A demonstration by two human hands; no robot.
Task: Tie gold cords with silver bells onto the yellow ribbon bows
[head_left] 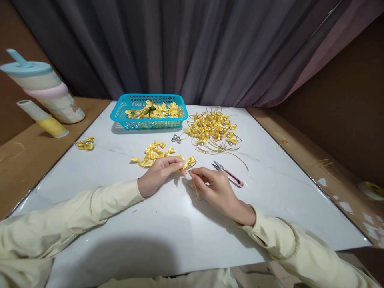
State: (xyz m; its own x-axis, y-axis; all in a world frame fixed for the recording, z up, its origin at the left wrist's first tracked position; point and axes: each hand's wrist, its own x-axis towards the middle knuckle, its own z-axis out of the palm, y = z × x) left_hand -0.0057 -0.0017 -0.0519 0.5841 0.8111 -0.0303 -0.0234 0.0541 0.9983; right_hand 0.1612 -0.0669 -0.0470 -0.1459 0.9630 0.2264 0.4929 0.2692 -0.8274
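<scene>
My left hand (163, 172) pinches a yellow ribbon bow (191, 161) between thumb and fingers, a small silver bell seeming to sit at its lower side. Just right of it, my right hand (217, 188) is closed on a thin gold cord (197, 191), whose loose end hangs below the fingers. Both sets of fingertips almost meet over the white table. Several loose yellow bows (153, 154) lie behind my left hand. Thread snips (229, 175) with pinkish handles rest beside my right hand, partly behind it. A few silver bells (176, 139) sit farther back.
A blue plastic basket (120, 116) holding yellow bows stands at the back. Right of it is a heap of corded bows (214, 126). A small yellow bundle (85, 143) lies left. A tumbler (51, 92) and a thread spool (45, 120) stand at the left edge.
</scene>
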